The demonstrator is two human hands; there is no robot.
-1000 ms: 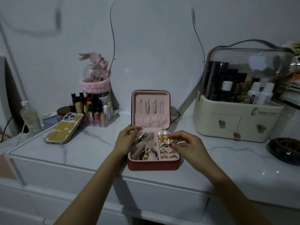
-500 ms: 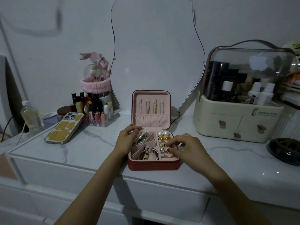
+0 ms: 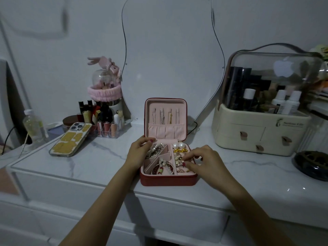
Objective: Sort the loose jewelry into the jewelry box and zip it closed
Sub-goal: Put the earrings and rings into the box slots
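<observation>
A small red jewelry box [image 3: 166,180] with pink lining stands open near the front edge of the white marble dresser top [image 3: 106,157], its lid [image 3: 166,107] upright with several thin pieces hanging inside. Its compartments hold bracelets [image 3: 163,168], a beaded piece [image 3: 156,150], two pearl earrings [image 3: 178,145] and small rings and earrings [image 3: 179,160]. My left hand [image 3: 139,150] holds the box's left rim, fingers curled over the edge. My right hand [image 3: 204,162] hovers over the right-hand compartments, fingertips pinched together among the small pieces; what they hold is too small to tell.
A phone [image 3: 71,139] lies face down at the left, beside a clear organizer of lipsticks [image 3: 104,126] and a plastic bottle [image 3: 33,126]. A wavy mirror [image 3: 170,59] leans behind the box. A cream cosmetics case [image 3: 262,128] stands right, a dark dish [image 3: 312,165] beyond.
My right hand has moved from the box's right rim inward and toward me, fingertips now down among the small pieces. My left hand has stayed on the left rim.
</observation>
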